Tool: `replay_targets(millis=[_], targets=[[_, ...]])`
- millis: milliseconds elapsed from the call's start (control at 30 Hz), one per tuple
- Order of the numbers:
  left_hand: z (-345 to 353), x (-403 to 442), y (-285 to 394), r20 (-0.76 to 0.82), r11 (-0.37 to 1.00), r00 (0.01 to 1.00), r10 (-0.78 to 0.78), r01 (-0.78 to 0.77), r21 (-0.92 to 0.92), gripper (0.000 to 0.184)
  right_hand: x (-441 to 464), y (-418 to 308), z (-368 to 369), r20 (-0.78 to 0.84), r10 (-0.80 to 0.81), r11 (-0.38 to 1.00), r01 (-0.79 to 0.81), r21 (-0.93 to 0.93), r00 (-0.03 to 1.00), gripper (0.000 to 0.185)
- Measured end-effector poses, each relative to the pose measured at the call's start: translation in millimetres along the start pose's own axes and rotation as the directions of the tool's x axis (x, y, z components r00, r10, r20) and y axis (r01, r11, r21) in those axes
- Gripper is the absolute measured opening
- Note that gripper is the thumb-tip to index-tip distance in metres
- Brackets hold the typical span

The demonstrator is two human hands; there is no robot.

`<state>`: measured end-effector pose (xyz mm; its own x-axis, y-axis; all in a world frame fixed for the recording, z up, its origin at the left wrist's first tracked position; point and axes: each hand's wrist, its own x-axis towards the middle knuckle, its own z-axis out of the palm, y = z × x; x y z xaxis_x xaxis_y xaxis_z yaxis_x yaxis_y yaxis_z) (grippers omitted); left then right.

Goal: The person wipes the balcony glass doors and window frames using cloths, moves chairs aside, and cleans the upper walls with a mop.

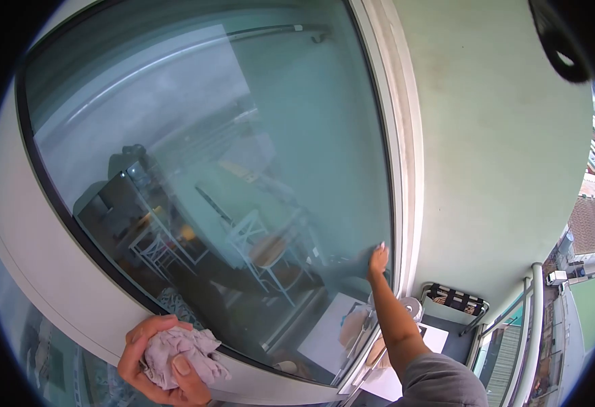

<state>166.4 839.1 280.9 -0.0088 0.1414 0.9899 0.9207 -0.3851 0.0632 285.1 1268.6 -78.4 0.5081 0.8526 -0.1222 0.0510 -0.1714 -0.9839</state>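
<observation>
My left hand [149,363] is closed around a crumpled pale pink cloth [185,354], with thumb and fingers pressed into it. It is near the lower edge of the window's white frame [73,325]. My right arm reaches forward, and my right hand [379,260] is at the right side of the large window pane [318,136], close to its dark edge. The fingers of that hand look bent together, with a small whitish spot at their tip. Whether that spot is a held thing or a fingernail I cannot make out. Reflections cover much of the glass.
Through the glass shows a white chair [263,254]. A pale green wall [494,136] runs beside the window. At lower right are a white tabletop [434,346], a rack with a black patterned top [454,298] and a balcony railing [536,325], with buildings beyond.
</observation>
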Motion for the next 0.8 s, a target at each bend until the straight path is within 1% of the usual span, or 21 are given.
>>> replay_targets(millis=[33, 67, 100, 133, 167, 200, 233, 267, 300, 333, 367, 400, 433, 567, 633, 667, 700, 733, 767, 800], targets=[[2.6, 0.1, -2.5, -0.003, 0.999, 1.000, 0.028, -0.028, -0.042, 0.040, 1.1, 6.1, 4.0, -0.003, 0.004, 1.000, -0.004, -0.004, 1.000, 0.035], [3.4, -0.4, -4.3, 0.000, 0.999, 1.000, 0.025, -0.025, -0.043, 0.040, 0.5, 10.7, 9.5, 0.022, 0.017, 1.000, -0.017, -0.009, 1.000, 0.035], [3.4, 0.3, -6.8, 0.015, 0.995, 0.998, 0.062, -0.061, -0.074, 0.040, -2.1, 9.1, 14.0, 0.048, 0.026, 1.000, -0.026, -0.010, 0.999, 0.035], [2.2, 1.1, -8.7, 0.032, 0.990, 0.995, 0.096, -0.092, -0.104, 0.040, -4.0, -23.1, 27.9, -0.097, -0.056, 0.969, 0.077, 0.233, 0.994, 0.035], [0.6, 2.0, -9.6, 0.051, 0.985, 0.993, 0.109, -0.101, -0.140, 0.040, -28.6, -97.0, 7.6, -0.171, -0.264, 0.846, 0.313, 0.432, 0.949, 0.034], [0.6, 2.5, -10.7, 0.044, 0.985, 0.994, 0.105, -0.098, -0.139, 0.040, -41.2, -171.3, -4.4, -0.290, -0.453, 0.726, 0.538, 0.429, 0.843, 0.033], [0.2, 2.5, -11.5, 0.048, 0.982, 0.992, 0.119, -0.110, -0.154, 0.040, -75.9, -258.1, -39.7, -0.243, -0.562, 0.631, 0.599, 0.494, 0.791, 0.029], [-0.5, 2.9, -11.8, 0.053, 0.978, 0.989, 0.136, -0.125, -0.169, 0.040, -90.5, -327.9, -46.5, -0.459, -0.702, 0.400, 0.834, 0.379, 0.545, 0.028], [-1.1, 4.0, -11.0, 0.061, 0.973, 0.988, 0.140, -0.126, -0.191, 0.040, -105.3, -397.3, -53.7, -0.616, -0.753, 0.151, 0.973, 0.177, 0.229, 0.026], [-2.8, 3.2, -10.5, 0.057, 0.975, 0.989, 0.140, -0.127, -0.184, 0.040, -127.5, -461.6, -60.8, -0.674, -0.731, 0.020, 0.991, 0.131, 0.104, 0.027], [-2.1, 3.1, -10.8, 0.059, 0.971, 0.988, 0.141, -0.126, -0.203, 0.040, -157.0, -513.1, -77.6, -0.593, -0.792, -0.023, 0.964, 0.266, 0.145, 0.026], [-0.9, 2.9, -11.1, 0.063, 0.967, 0.988, 0.141, -0.123, -0.224, 0.040, -185.1, -548.9, -89.6, -0.507, -0.850, -0.001, 0.962, 0.272, 0.143, 0.027], [-0.4, 3.3, -11.1, 0.065, 0.968, 0.988, 0.139, -0.122, -0.220, 0.040, -188.1, -547.7, -90.9, -0.506, -0.850, 0.000, 0.961, 0.276, 0.145, 0.027], [-0.4, 3.3, -11.5, 0.063, 0.969, 0.984, 0.165, -0.150, -0.198, 0.041, -212.8, -515.3, -95.7, -0.472, -0.881, -0.165, 0.926, 0.339, 0.016, 0.034], [-0.1, 3.6, -12.1, 0.057, 0.967, 0.984, 0.169, -0.155, -0.202, 0.041, -208.9, -412.1, -89.5, -0.377, -0.926, -0.115, 0.957, 0.266, -0.006, 0.047], [-1.2, 3.5, -12.7, 0.062, 0.967, 0.985, 0.160, -0.144, -0.212, 0.041, -210.4, -356.1, -90.4, -0.324, -0.936, 0.013, 0.934, 0.357, 0.136, 0.048], [-1.5, 3.3, -12.3, 0.070, 0.966, 0.986, 0.151, -0.132, -0.222, 0.042, -209.4, -297.0, -89.4, -0.245, -0.937, 0.145, 0.918, 0.370, 0.247, 0.049], [-0.3, 3.0, -11.3, 0.066, 0.967, 0.987, 0.150, -0.132, -0.218, 0.042, -209.7, -233.6, -82.9, -0.164, -0.908, 0.304, 0.875, 0.377, 0.386, 0.050], [1.0, 3.9, -11.7, 0.057, 0.970, 0.987, 0.153, -0.139, -0.199, 0.041, -213.0, -174.1, -76.3, -0.086, -0.843, 0.462, 0.795, 0.393, 0.532, 0.051], [1.2, 4.9, -12.1, 0.052, 0.973, 0.986, 0.156, -0.144, -0.179, 0.041, -222.3, -130.4, -72.4, -0.046, -0.797, 0.550, 0.755, 0.356, 0.603, 0.052]])
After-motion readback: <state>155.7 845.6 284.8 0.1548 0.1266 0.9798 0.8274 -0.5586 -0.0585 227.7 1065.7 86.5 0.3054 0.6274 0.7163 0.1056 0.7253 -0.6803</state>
